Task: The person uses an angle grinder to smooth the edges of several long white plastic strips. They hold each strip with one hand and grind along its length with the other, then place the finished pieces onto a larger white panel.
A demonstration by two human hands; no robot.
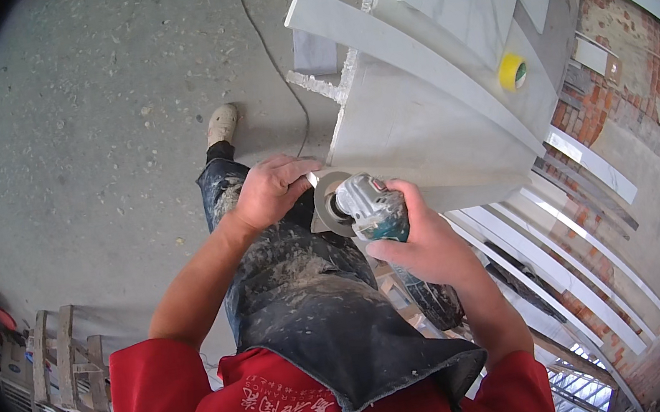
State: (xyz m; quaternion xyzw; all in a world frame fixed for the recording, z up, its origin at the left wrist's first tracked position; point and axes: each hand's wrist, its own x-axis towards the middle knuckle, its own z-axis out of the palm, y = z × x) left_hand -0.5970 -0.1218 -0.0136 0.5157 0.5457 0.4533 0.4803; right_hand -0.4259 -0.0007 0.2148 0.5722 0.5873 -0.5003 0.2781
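My right hand [434, 247] is wrapped round the body of a teal and grey angle grinder [378, 214], whose battery end points down toward my apron. The grinder's round grey disc [326, 206] faces my left hand [272, 190]. Between the closed fingers of that hand is a small white piece [312, 180], its end right beside the disc; whether they touch I cannot tell. My fingers hide most of the piece. Just beyond both hands is the near edge of a large pale slab [411, 119], with a long white tile strip [409, 47] lying across it.
A yellow tape roll [508, 72] rests on the slabs. A dark cable [272, 58] runs across the concrete floor [106, 111]. Several white strips [559, 275] stand by the brick wall [643, 35] at right. A wooden frame [69, 361] stands at lower left.
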